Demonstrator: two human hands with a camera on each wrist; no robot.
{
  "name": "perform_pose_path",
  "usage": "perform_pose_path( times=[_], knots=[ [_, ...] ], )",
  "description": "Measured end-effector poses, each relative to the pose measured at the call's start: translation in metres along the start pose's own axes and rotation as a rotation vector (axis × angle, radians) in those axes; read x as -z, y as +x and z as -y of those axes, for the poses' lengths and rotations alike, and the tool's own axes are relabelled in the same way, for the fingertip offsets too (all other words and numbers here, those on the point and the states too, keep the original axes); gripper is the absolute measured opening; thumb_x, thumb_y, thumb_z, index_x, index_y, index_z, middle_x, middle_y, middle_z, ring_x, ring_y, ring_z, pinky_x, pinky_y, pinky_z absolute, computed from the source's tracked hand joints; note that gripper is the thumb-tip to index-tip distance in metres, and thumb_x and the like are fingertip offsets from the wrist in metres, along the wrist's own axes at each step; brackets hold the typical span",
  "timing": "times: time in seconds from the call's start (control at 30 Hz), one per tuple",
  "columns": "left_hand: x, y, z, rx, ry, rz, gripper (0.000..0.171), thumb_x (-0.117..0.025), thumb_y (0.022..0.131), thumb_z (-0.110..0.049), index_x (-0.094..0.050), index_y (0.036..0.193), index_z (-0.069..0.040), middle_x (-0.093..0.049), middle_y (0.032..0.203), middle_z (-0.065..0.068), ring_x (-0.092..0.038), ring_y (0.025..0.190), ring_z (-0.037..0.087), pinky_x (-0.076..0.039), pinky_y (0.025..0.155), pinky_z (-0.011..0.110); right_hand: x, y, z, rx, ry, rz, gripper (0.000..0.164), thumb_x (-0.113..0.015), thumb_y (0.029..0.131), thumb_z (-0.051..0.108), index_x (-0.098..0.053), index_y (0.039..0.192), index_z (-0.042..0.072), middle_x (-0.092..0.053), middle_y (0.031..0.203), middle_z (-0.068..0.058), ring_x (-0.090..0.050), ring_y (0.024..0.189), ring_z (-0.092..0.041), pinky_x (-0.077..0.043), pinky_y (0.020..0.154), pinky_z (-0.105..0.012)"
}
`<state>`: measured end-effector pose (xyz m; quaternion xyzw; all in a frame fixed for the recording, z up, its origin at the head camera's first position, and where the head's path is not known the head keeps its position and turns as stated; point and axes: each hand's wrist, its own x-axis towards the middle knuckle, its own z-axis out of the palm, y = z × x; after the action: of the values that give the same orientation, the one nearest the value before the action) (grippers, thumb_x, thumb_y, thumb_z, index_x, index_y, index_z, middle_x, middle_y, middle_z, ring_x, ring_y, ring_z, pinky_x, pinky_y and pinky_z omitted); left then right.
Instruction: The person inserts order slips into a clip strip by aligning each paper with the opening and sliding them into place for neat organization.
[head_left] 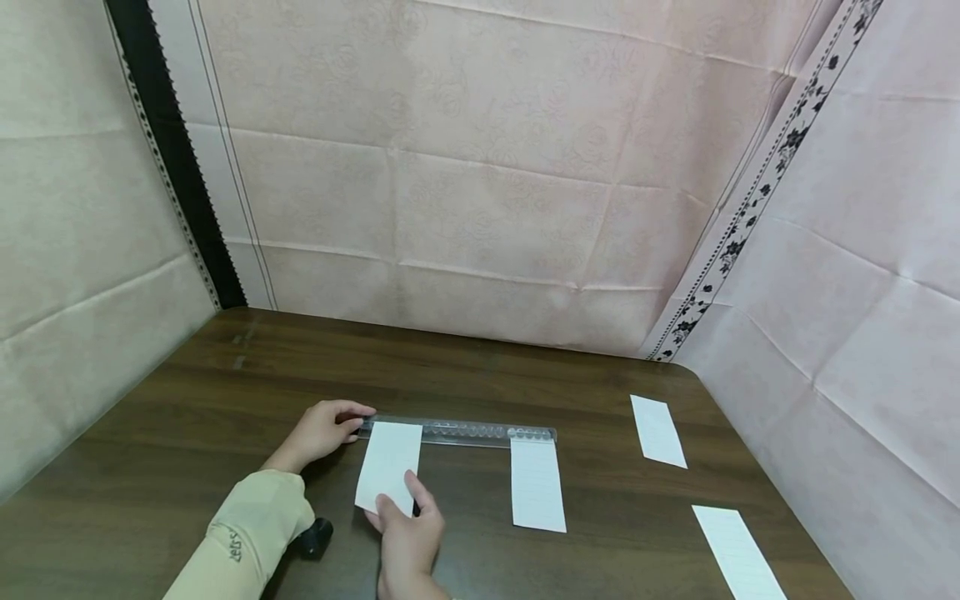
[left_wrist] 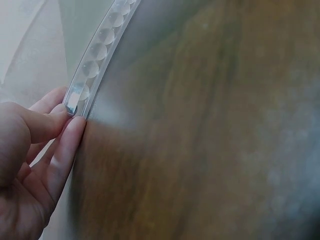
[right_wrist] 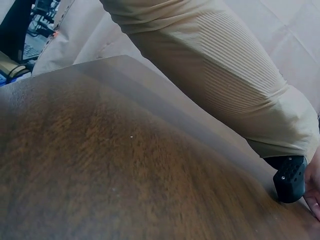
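A clear plastic ruler [head_left: 465,432] lies sideways on the dark wood table. My left hand [head_left: 321,432] pinches its left end between thumb and fingers; in the left wrist view the ruler [left_wrist: 98,51] runs up and away from that hand [left_wrist: 37,150]. With its thumb and fingers, my right hand [head_left: 411,542] holds the lower end of a white paper slip [head_left: 390,465], whose top overlaps the ruler near its left end. A second paper slip [head_left: 537,485] lies with its top edge at the ruler's right end. The right wrist view leaves my right hand out.
Two more white paper slips, an upper one [head_left: 659,431] and a lower one [head_left: 738,552], lie toward the table's right edge. A black wrist device [head_left: 315,538] sits under the left sleeve [head_left: 251,529]. Pale cloth [head_left: 480,183] hangs around the table [head_left: 187,467].
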<state>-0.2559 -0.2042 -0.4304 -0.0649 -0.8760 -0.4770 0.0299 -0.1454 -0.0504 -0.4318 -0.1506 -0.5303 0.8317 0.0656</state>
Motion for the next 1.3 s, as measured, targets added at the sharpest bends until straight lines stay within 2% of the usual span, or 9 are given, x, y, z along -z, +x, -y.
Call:
perform_pose_path(
  times=[0.2, 0.37, 0.7, 1.0, 1.07, 1.3],
  knots=[
    [0.000, 0.000, -0.001, 0.005, 0.007, -0.008, 0.022, -0.056, 0.091, 0.001, -0.067, 0.109, -0.002, -0.061, 0.112, 0.019, -0.063, 0.084, 0.019, -0.055, 0.067, 0.029, -0.002, -0.001, 0.000, -0.013, -0.012, 0.006, 0.051, -0.063, 0.072, -0.018, -0.050, 0.121, -0.017, -0.033, 0.126, -0.041, -0.062, 0.083, -0.029, -0.056, 0.065, -0.036],
    [0.000, 0.000, -0.002, 0.017, 0.000, -0.009, 0.022, -0.057, 0.091, 0.000, -0.067, 0.110, -0.002, -0.060, 0.113, 0.020, -0.063, 0.082, 0.018, -0.055, 0.069, 0.030, -0.003, -0.002, -0.001, -0.024, 0.002, 0.014, 0.051, -0.062, 0.071, -0.019, -0.049, 0.121, -0.018, -0.038, 0.121, -0.040, -0.062, 0.083, -0.030, -0.056, 0.065, -0.036],
    [0.000, -0.001, -0.002, 0.014, -0.005, -0.002, 0.022, -0.056, 0.092, -0.001, -0.067, 0.110, -0.003, -0.060, 0.115, 0.019, -0.062, 0.093, 0.024, -0.055, 0.071, 0.029, -0.007, -0.005, -0.002, -0.033, -0.015, 0.031, 0.050, -0.063, 0.072, -0.018, -0.048, 0.120, -0.019, -0.037, 0.121, -0.040, -0.064, 0.076, -0.028, -0.056, 0.063, -0.036],
    [0.001, -0.001, -0.002, -0.011, 0.042, -0.013, 0.021, -0.057, 0.091, -0.002, -0.068, 0.109, -0.004, -0.061, 0.114, 0.018, -0.061, 0.095, 0.025, -0.055, 0.070, 0.031, -0.009, -0.006, -0.007, -0.043, 0.011, 0.032, 0.049, -0.061, 0.071, -0.019, -0.047, 0.119, -0.020, -0.048, 0.108, -0.033, -0.064, 0.076, -0.029, -0.056, 0.063, -0.037],
    [0.001, -0.001, -0.002, -0.022, 0.049, -0.012, 0.021, -0.056, 0.091, -0.002, -0.068, 0.109, -0.004, -0.061, 0.114, 0.018, -0.060, 0.095, 0.027, -0.055, 0.071, 0.032, -0.010, -0.006, -0.007, -0.047, 0.012, 0.033, 0.049, -0.061, 0.072, -0.019, -0.047, 0.119, -0.021, -0.049, 0.106, -0.032, -0.064, 0.077, -0.029, -0.056, 0.063, -0.037],
    [0.003, -0.001, 0.000, -0.070, 0.124, -0.024, 0.021, -0.057, 0.091, -0.004, -0.069, 0.108, -0.007, -0.063, 0.112, 0.015, -0.055, 0.106, 0.034, -0.047, 0.085, 0.049, -0.013, -0.007, -0.006, -0.076, 0.019, 0.034, 0.049, -0.060, 0.072, -0.020, -0.046, 0.118, -0.022, -0.045, 0.111, -0.035, -0.063, 0.080, -0.030, -0.055, 0.064, -0.036]
  ],
)
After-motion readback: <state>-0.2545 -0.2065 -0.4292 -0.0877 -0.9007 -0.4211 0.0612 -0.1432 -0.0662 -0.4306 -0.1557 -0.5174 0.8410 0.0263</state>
